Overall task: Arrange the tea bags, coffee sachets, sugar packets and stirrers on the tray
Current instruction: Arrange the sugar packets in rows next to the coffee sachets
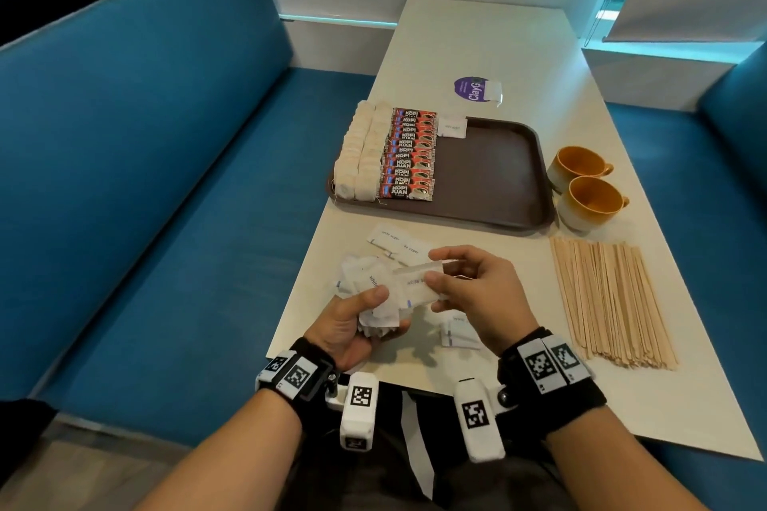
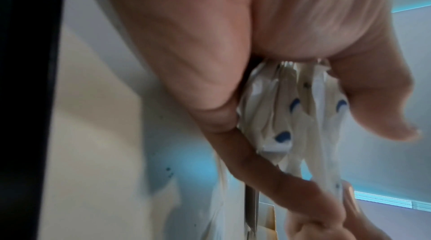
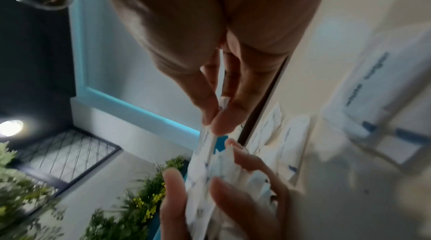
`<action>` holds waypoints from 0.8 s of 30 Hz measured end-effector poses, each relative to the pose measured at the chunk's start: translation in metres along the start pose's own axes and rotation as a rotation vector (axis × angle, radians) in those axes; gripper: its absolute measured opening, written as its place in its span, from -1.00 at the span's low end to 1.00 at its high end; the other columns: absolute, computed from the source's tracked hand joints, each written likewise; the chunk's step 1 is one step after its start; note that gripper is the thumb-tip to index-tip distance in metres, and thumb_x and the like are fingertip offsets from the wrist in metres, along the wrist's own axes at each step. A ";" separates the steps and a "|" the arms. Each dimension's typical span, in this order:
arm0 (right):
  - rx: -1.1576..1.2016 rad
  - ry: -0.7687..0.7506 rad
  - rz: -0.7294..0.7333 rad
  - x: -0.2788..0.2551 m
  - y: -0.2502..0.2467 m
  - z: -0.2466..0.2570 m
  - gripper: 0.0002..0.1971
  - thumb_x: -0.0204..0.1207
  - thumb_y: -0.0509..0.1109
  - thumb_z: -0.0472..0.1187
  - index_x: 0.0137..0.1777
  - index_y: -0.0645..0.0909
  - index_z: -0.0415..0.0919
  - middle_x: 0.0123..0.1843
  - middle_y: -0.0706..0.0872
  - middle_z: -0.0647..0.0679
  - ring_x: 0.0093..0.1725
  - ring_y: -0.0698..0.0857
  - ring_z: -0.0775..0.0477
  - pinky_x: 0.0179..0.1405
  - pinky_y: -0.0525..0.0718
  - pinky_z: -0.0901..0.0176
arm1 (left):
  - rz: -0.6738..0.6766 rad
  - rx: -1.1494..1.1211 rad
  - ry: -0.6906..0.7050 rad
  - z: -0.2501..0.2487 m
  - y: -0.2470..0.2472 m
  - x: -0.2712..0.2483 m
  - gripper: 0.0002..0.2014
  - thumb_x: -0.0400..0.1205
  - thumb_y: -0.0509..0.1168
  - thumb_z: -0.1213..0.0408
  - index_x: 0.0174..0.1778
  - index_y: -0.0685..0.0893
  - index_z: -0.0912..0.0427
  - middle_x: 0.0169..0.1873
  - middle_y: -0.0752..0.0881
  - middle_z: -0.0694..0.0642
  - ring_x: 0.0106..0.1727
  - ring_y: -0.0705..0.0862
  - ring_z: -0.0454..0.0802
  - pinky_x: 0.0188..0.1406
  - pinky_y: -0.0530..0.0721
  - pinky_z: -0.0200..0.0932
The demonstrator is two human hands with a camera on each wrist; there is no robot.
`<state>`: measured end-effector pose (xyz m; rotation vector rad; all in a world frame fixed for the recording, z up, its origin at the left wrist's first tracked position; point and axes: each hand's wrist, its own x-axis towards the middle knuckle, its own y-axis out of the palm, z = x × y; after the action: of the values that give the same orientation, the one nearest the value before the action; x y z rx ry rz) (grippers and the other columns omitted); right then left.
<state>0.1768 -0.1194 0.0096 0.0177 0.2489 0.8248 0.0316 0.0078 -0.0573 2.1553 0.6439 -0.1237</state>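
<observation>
My left hand (image 1: pixel 365 313) grips a bunch of white sugar packets (image 1: pixel 375 295) above the table's near edge; the left wrist view shows the same bunch (image 2: pixel 291 111) squeezed between thumb and fingers. My right hand (image 1: pixel 452 282) pinches one sugar packet (image 1: pixel 417 282) at the bunch's right side, seen edge-on (image 3: pixel 210 139) in the right wrist view. The brown tray (image 1: pixel 489 174) holds two rows of tea bags (image 1: pixel 359 153), a row of red coffee sachets (image 1: pixel 411 153) and one sugar packet (image 1: pixel 451 127). Wooden stirrers (image 1: pixel 606 299) lie in a heap at the right.
Loose sugar packets lie on the white table: a few (image 1: pixel 394 243) ahead of my hands, others (image 1: pixel 458 330) under my right wrist. Two orange cups (image 1: pixel 585 187) stand right of the tray. A purple sticker (image 1: pixel 471 89) sits beyond it. Blue benches (image 1: pixel 166 178) flank the table.
</observation>
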 end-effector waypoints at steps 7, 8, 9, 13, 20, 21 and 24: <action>-0.029 -0.033 0.034 -0.005 0.013 -0.008 -0.87 0.41 0.63 -0.50 -0.12 0.73 -0.45 -0.17 0.75 -0.30 -0.17 0.83 -0.28 -0.25 0.87 -0.03 | 0.072 0.017 0.021 -0.001 0.004 -0.001 -0.40 0.23 0.75 0.28 0.23 0.83 0.12 0.20 0.79 0.27 0.06 0.80 0.15 -0.18 0.82 -0.01; -0.030 -0.022 0.051 -0.005 0.013 -0.008 -0.89 0.41 0.63 -0.50 -0.10 0.77 -0.44 -0.17 0.77 -0.31 -0.17 0.83 -0.26 -0.23 0.88 -0.03 | 0.079 0.019 0.028 -0.001 0.004 -0.001 -0.42 0.24 0.74 0.30 0.22 0.83 0.12 0.18 0.78 0.27 0.05 0.80 0.15 -0.20 0.81 -0.01; -0.036 -0.011 0.073 -0.005 0.012 -0.008 -0.88 0.42 0.62 -0.51 -0.07 0.81 -0.42 -0.15 0.80 -0.31 -0.18 0.83 -0.23 -0.19 0.88 -0.02 | 0.083 0.016 0.033 -0.001 0.004 -0.001 -0.43 0.25 0.74 0.31 0.21 0.83 0.12 0.16 0.79 0.28 0.04 0.80 0.16 -0.22 0.80 -0.02; -0.120 0.000 0.138 -0.006 0.004 -0.007 -0.67 0.35 0.63 -0.56 0.10 0.84 -0.32 -0.16 0.87 -0.17 -0.18 0.83 -0.08 -0.08 0.82 0.19 | 0.085 0.017 0.028 -0.002 0.004 -0.002 -0.43 0.28 0.72 0.32 0.24 0.82 0.15 0.19 0.79 0.31 0.10 0.80 0.19 -0.16 0.83 -0.01; -0.229 -0.045 0.205 -0.007 -0.003 -0.012 -0.58 0.29 0.71 -0.48 0.15 0.85 -0.20 0.05 0.89 0.01 -0.17 0.73 0.01 -0.02 0.79 0.21 | -0.004 -0.017 -0.039 -0.003 0.005 -0.002 -0.31 0.19 0.78 0.13 0.24 0.78 0.24 0.24 0.75 0.37 0.10 0.79 0.22 -0.24 0.81 -0.01; -0.231 -0.044 0.212 -0.007 -0.003 -0.012 -0.59 0.29 0.71 -0.48 0.14 0.85 -0.19 0.05 0.89 0.05 -0.17 0.73 -0.01 -0.03 0.79 0.19 | -0.006 -0.020 -0.043 -0.003 0.005 -0.002 -0.30 0.19 0.77 0.13 0.25 0.77 0.25 0.23 0.75 0.38 0.08 0.79 0.22 -0.24 0.81 -0.01; -0.149 -0.003 0.225 -0.007 -0.002 -0.015 -0.65 0.32 0.68 -0.51 0.09 0.83 -0.26 0.11 0.87 -0.05 -0.19 0.75 -0.15 -0.05 0.83 0.06 | 0.001 -0.024 -0.047 -0.003 0.006 -0.003 -0.30 0.19 0.76 0.13 0.24 0.75 0.26 0.17 0.77 0.37 0.00 0.80 0.20 -0.28 0.80 -0.02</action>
<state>0.1701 -0.1273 -0.0036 -0.0946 0.1840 1.0657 0.0319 0.0062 -0.0500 2.1232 0.6140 -0.1646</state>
